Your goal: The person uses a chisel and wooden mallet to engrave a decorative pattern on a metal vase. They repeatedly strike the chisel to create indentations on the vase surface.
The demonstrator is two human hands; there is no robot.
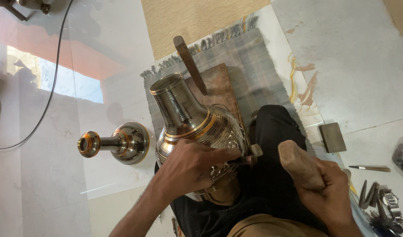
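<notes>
Left hand (190, 164) gripping chisel (245, 157) against vase (197, 127) belly, neck pointing away up-left; right hand (324, 186) clenched on mallet (298, 164), apparently just right of the chisel's butt.

A large metal vase (190, 127), banded in silver and copper tones, lies tilted across the person's lap, its neck pointing up and left. The left hand (190, 166) rests on the vase's belly and pinches a small chisel (247, 156) against the engraved surface. The right hand (326, 188) grips a wooden mallet (300, 164), its head just right of the chisel's end. Behind the vase, a wooden board (219, 90) and a wooden stick (190, 63) lie on a grey woven mat (258, 61). A metal stand piece (118, 143) lies on the glossy floor (48, 175) to the left; small tools (377, 199) sit at right
</notes>
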